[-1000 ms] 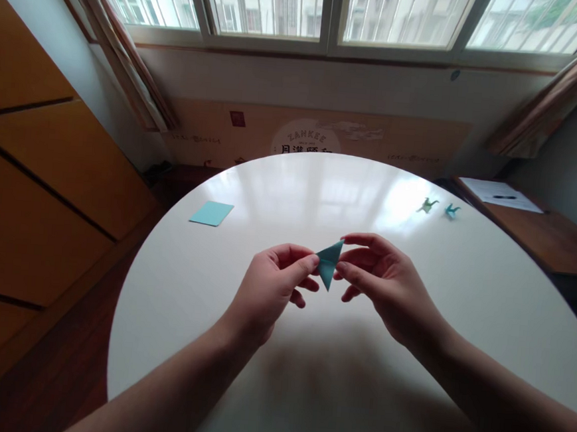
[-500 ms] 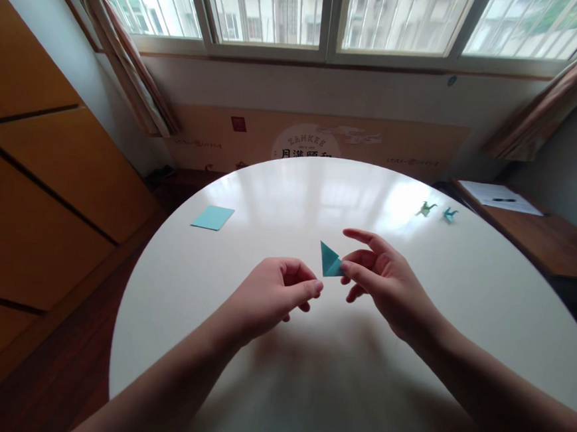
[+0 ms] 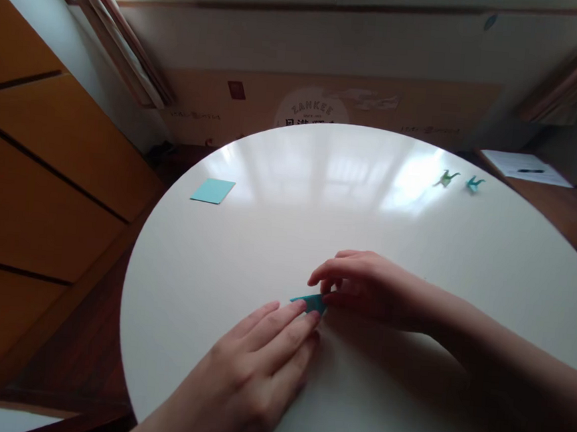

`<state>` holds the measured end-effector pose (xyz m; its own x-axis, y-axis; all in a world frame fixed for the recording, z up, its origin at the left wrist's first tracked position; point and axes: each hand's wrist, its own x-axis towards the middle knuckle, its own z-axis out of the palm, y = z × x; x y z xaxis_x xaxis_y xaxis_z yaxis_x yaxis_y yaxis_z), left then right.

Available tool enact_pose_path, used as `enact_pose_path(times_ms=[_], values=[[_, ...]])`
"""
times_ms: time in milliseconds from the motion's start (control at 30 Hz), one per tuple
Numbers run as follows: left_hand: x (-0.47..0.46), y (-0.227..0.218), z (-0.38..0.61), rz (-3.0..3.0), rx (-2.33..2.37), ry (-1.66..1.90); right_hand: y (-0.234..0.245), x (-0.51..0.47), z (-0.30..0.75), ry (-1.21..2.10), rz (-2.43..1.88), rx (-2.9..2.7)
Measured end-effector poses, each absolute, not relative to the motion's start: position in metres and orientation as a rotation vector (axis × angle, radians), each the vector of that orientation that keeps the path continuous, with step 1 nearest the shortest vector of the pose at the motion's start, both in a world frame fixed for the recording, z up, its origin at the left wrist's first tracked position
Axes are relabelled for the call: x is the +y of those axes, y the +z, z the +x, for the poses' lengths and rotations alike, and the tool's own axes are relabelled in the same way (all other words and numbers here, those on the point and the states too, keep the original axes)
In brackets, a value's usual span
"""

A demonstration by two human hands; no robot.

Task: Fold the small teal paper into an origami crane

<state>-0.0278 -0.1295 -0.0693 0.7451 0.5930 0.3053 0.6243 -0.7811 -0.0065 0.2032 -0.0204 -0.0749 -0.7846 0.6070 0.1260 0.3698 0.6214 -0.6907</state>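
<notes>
A small folded piece of teal origami paper (image 3: 315, 303) lies low on the white round table (image 3: 266, 247), partly hidden under my fingers. My left hand (image 3: 262, 360) is stretched flat, palm down, with its fingertips resting on the paper's near side. At the paper's right end, my right hand (image 3: 363, 288) pinches it between thumb and fingers, the index finger arched above. Far to the left on the tabletop is a light-blue square of paper (image 3: 213, 191).
Two small folded paper figures, a green one (image 3: 446, 178) and a teal one (image 3: 473, 184), stand near the table's far right edge. Beyond them, a sheet with a pen (image 3: 530, 170) rests on a brown side surface. A wooden cabinet (image 3: 36, 176) stands at left.
The folded paper has come down from mid-air onto the table. My left hand has gone from curled beside it to flat on it. The view has tilted downward.
</notes>
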Motion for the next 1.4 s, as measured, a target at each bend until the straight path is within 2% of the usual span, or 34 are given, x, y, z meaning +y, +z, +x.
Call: enact_pose_path(times_ms=[233, 1400], values=[[-0.127, -0.075, -0.031, -2.814, -1.092, -0.323, -0.079, -0.016, 0.206, 0.715, -0.652, -2.559], [-0.136, -0.077, -0.037, -2.844, -1.155, -0.316, -0.065, -0.029, 0.201, 0.853, -0.648, -2.610]])
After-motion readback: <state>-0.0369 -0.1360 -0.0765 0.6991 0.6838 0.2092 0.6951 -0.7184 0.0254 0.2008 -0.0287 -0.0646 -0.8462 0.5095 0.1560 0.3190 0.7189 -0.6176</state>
